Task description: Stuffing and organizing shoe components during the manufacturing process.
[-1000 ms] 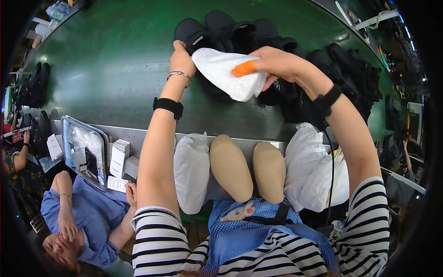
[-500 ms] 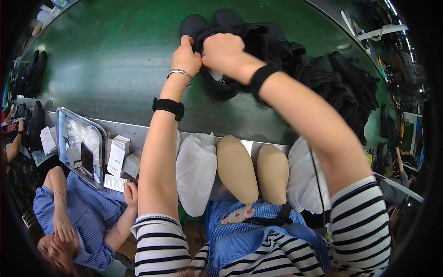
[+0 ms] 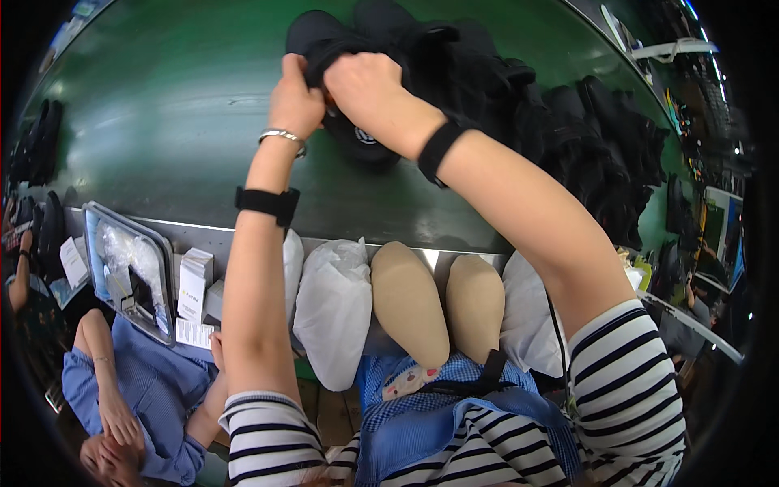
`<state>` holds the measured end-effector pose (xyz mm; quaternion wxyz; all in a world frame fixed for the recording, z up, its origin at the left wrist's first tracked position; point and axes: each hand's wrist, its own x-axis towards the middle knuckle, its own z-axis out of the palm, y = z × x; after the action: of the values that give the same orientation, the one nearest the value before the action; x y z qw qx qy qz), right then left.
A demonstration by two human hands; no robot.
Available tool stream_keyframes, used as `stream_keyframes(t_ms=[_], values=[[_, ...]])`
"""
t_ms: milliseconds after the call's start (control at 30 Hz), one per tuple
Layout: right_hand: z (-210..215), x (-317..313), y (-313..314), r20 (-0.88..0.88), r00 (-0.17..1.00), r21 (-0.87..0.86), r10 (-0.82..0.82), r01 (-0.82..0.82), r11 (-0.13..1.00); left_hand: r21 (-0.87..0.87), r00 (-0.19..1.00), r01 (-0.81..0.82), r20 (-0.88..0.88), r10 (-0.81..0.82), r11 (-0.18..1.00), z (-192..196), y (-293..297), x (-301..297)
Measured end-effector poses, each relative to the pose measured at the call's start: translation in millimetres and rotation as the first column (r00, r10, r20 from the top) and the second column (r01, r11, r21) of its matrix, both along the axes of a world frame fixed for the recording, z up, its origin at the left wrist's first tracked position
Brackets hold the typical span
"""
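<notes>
Head view shows both hands closed on a black shoe on the green surface: left hand grips its upper edge, steadying it, while right hand presses fingers in, perhaps into the opening. Its long axis seems to run away from the person.

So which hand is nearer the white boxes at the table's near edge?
Left. The left hand grips the black shoe on the side above the white boxes; the right hand holds the same shoe, farther right of them.
</notes>
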<state>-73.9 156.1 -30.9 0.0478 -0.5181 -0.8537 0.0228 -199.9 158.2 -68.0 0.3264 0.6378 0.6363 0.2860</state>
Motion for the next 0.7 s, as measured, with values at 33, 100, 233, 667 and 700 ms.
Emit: stream_keyframes(t_ms=[33,100,233,667,700], values=[[-3,-2,5,0.009,1.000,0.040,0.005,-0.005,0.999,-0.152,0.999,-0.036,-0.026,0.032,0.988,16,-3,2],[-6,-3,15,-0.018,1.000,0.029,-0.004,0.005,1.000,0.020,0.988,0.001,-0.156,0.003,1.000,-4,5,-4],[-11,-5,26,-0.068,0.997,-0.074,-0.031,0.026,0.997,0.051,0.979,0.057,-0.199,-0.046,0.997,6,9,-9],[-1,10,30,-0.320,0.948,-0.046,0.001,-0.017,0.999,-0.179,0.866,-0.076,-0.499,-0.024,0.981,12,47,7],[15,18,20,-0.350,0.937,-0.168,-0.011,-0.051,0.984,-0.217,0.833,-0.128,-0.553,-0.014,0.968,10,41,3]])
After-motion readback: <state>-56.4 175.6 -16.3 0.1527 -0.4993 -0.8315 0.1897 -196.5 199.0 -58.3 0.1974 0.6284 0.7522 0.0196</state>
